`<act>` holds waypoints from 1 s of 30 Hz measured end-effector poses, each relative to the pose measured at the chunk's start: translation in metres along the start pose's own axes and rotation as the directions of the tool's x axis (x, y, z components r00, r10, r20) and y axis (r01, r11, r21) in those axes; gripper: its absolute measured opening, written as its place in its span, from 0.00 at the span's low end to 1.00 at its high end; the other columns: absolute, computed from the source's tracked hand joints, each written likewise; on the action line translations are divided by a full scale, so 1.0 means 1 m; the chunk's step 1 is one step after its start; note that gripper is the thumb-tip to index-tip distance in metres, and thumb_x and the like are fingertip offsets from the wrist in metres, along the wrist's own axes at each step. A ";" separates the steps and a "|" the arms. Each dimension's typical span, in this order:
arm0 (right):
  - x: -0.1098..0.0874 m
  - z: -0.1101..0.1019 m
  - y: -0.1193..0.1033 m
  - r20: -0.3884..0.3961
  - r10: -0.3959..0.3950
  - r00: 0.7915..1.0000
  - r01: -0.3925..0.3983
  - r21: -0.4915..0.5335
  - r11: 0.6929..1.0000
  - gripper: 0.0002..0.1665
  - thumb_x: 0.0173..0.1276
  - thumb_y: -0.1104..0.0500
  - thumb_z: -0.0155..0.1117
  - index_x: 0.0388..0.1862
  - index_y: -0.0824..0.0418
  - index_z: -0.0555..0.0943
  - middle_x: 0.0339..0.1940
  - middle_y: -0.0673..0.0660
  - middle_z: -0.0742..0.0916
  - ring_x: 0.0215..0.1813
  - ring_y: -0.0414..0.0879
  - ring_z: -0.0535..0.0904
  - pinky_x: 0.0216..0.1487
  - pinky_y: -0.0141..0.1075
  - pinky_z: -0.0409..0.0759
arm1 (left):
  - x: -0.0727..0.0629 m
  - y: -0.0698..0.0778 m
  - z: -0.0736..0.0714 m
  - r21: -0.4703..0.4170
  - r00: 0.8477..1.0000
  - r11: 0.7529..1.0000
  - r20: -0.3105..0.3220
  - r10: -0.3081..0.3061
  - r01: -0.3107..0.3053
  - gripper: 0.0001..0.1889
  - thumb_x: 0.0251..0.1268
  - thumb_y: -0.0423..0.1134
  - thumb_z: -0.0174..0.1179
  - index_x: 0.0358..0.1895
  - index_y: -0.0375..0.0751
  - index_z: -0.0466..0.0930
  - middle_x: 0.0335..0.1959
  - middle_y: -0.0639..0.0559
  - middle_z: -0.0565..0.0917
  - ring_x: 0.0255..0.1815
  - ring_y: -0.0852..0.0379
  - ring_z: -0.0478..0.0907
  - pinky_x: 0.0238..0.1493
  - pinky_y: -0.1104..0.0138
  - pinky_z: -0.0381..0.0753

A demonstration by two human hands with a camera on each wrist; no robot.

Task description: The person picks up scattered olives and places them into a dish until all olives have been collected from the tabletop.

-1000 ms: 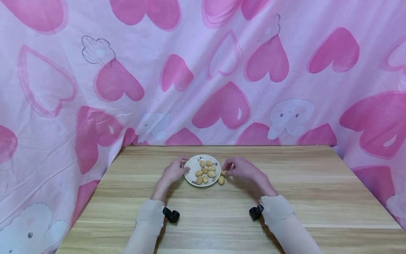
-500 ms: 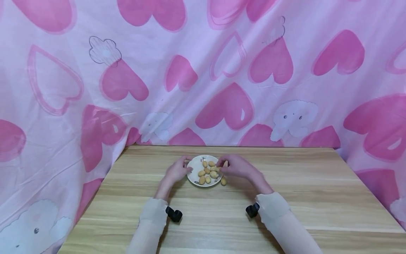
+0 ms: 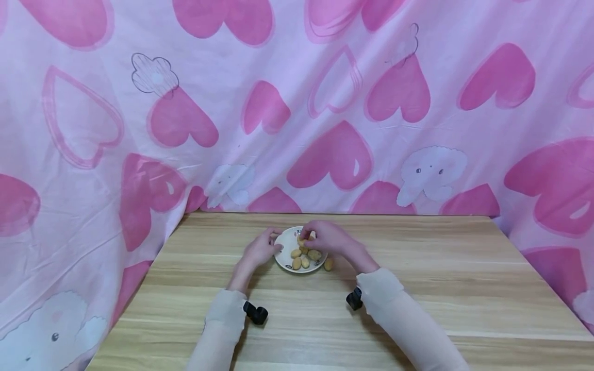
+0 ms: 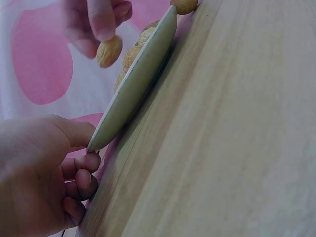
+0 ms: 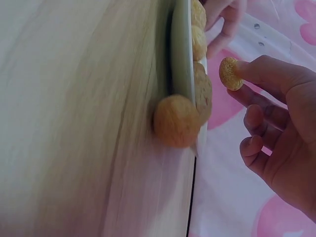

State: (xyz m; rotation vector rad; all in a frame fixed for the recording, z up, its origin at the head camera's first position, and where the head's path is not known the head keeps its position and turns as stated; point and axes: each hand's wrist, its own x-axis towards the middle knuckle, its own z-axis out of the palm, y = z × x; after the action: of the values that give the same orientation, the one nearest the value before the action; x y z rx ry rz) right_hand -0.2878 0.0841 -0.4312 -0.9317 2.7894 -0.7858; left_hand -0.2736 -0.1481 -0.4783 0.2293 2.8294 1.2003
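Note:
A white plate (image 3: 284, 248) with small printed marks on its rim stands on the table, bearing several tan walnuts (image 3: 297, 263) in their shells. My left hand (image 3: 258, 250) pinches the plate's left rim between thumb and fingers, as the left wrist view shows. Over the plate, my right hand (image 3: 327, 237) holds one walnut (image 5: 230, 74) between thumb and index finger, raised clear of those on the plate; its other fingers are loosely bent. In the head view the right fingers hide part of the pile. Another walnut (image 3: 328, 264) lies on the table close against the plate's right rim.
The wooden table (image 3: 417, 288) runs back to a pink curtain (image 3: 325, 103) printed with hearts. Black wrist cameras sit on both forearms, the right camera (image 3: 355, 299) and the left camera (image 3: 256, 313), both above the tabletop.
My right hand has moved from beside the plate's right edge, where walnuts lay on the table, leftward over the plate with a walnut. The left hand keeps its hold on the rim.

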 end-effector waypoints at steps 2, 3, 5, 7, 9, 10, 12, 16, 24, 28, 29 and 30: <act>0.004 0.001 -0.002 0.012 -0.006 1.000 0.006 -0.006 1.000 0.05 0.65 0.54 0.70 0.40 0.48 0.86 0.39 0.44 0.86 0.45 0.43 0.81 0.48 0.38 0.78 | 0.000 0.000 0.000 -0.001 1.000 1.000 0.000 0.003 -0.003 0.24 0.64 0.39 0.63 0.64 0.45 0.74 0.26 0.52 0.74 0.24 0.57 0.68 0.27 0.65 0.66; 0.006 0.002 -0.003 0.019 -0.015 1.000 0.015 -0.009 1.000 0.05 0.65 0.54 0.70 0.40 0.49 0.86 0.39 0.44 0.86 0.45 0.43 0.81 0.48 0.38 0.78 | 0.000 -0.001 0.000 -0.001 1.000 1.000 0.001 0.004 -0.004 0.24 0.64 0.39 0.63 0.64 0.45 0.74 0.26 0.52 0.74 0.24 0.57 0.68 0.27 0.65 0.66; 0.010 0.004 -0.004 0.029 -0.026 0.999 0.027 -0.010 1.000 0.04 0.65 0.54 0.70 0.39 0.49 0.86 0.39 0.45 0.87 0.45 0.44 0.81 0.48 0.38 0.78 | 0.001 -0.001 0.001 -0.001 1.000 1.000 0.002 0.007 -0.007 0.24 0.64 0.39 0.63 0.64 0.45 0.74 0.26 0.52 0.73 0.24 0.57 0.68 0.26 0.65 0.66; 0.014 0.007 -0.004 0.039 -0.036 0.999 0.036 -0.004 0.999 0.04 0.65 0.55 0.70 0.39 0.50 0.86 0.39 0.45 0.87 0.46 0.45 0.82 0.49 0.38 0.78 | 0.001 -0.002 0.002 0.000 1.000 1.000 0.004 0.009 -0.009 0.24 0.64 0.40 0.63 0.64 0.45 0.74 0.26 0.52 0.73 0.23 0.57 0.67 0.26 0.65 0.66; 0.016 0.010 -0.005 0.044 -0.045 0.998 0.045 -0.002 0.999 0.04 0.65 0.56 0.70 0.39 0.50 0.86 0.38 0.46 0.87 0.45 0.45 0.82 0.49 0.38 0.78 | 0.002 -0.002 0.002 0.002 1.000 1.000 0.005 0.010 -0.010 0.24 0.64 0.40 0.63 0.64 0.45 0.74 0.26 0.53 0.73 0.23 0.58 0.67 0.25 0.65 0.65; 0.017 0.011 -0.005 0.046 -0.043 0.998 0.043 -0.004 0.999 0.04 0.65 0.56 0.70 0.39 0.50 0.86 0.38 0.45 0.87 0.45 0.44 0.81 0.49 0.38 0.78 | 0.002 -0.002 0.003 0.002 1.000 1.000 0.004 0.011 -0.011 0.24 0.64 0.40 0.63 0.64 0.45 0.74 0.26 0.53 0.73 0.23 0.58 0.67 0.25 0.65 0.65; 0.019 0.013 -0.006 0.045 -0.045 0.998 0.046 -0.013 0.999 0.04 0.65 0.56 0.70 0.39 0.51 0.87 0.38 0.45 0.87 0.43 0.42 0.80 0.49 0.38 0.78 | 0.001 -0.001 0.003 0.003 1.000 1.000 0.003 0.012 -0.012 0.24 0.64 0.40 0.63 0.64 0.45 0.74 0.26 0.53 0.73 0.24 0.58 0.67 0.25 0.65 0.65; 0.022 0.015 -0.006 0.048 -0.044 0.998 0.045 -0.026 0.999 0.04 0.66 0.57 0.69 0.40 0.50 0.86 0.38 0.45 0.87 0.42 0.40 0.80 0.49 0.37 0.78 | 0.001 0.000 0.002 0.004 1.000 1.000 0.000 0.015 -0.015 0.24 0.64 0.39 0.63 0.63 0.45 0.75 0.26 0.53 0.73 0.24 0.58 0.67 0.26 0.65 0.65; 0.027 0.022 -0.004 0.079 -0.024 0.997 0.025 -0.017 1.000 0.04 0.68 0.55 0.68 0.40 0.49 0.86 0.40 0.45 0.87 0.42 0.37 0.79 0.51 0.37 0.79 | -0.001 0.000 0.000 -0.001 1.000 1.000 0.001 0.003 -0.003 0.24 0.65 0.39 0.63 0.64 0.45 0.74 0.26 0.52 0.73 0.24 0.57 0.67 0.27 0.65 0.64; 0.027 0.024 -0.006 0.074 -0.022 0.997 0.024 -0.028 0.999 0.04 0.68 0.56 0.67 0.41 0.50 0.86 0.40 0.45 0.87 0.42 0.37 0.79 0.52 0.36 0.78 | -0.001 -0.001 -0.001 0.000 1.000 1.000 -0.002 0.001 -0.001 0.24 0.64 0.39 0.63 0.64 0.45 0.74 0.26 0.52 0.73 0.24 0.57 0.68 0.27 0.65 0.65; 0.027 0.023 -0.006 0.070 -0.024 0.997 0.026 -0.034 0.999 0.04 0.68 0.56 0.67 0.41 0.50 0.86 0.40 0.45 0.87 0.42 0.37 0.79 0.52 0.36 0.78 | -0.001 -0.001 -0.001 0.002 1.000 1.000 0.001 0.002 -0.002 0.24 0.65 0.39 0.63 0.64 0.45 0.74 0.26 0.52 0.73 0.25 0.57 0.68 0.27 0.65 0.65; 0.026 0.023 -0.007 0.067 -0.026 0.997 0.028 -0.038 0.999 0.04 0.68 0.57 0.67 0.40 0.50 0.86 0.40 0.46 0.87 0.42 0.38 0.79 0.52 0.36 0.78 | -0.001 -0.001 -0.001 0.003 1.000 1.000 0.004 0.003 -0.003 0.24 0.65 0.39 0.63 0.64 0.44 0.74 0.26 0.52 0.73 0.25 0.57 0.68 0.27 0.65 0.65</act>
State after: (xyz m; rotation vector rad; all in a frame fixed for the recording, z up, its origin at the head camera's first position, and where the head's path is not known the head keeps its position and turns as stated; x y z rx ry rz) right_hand -0.2997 0.0540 -0.4456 -0.9853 2.7496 -0.6928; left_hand -0.2725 -0.1495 -0.4785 0.2362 2.8290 1.1954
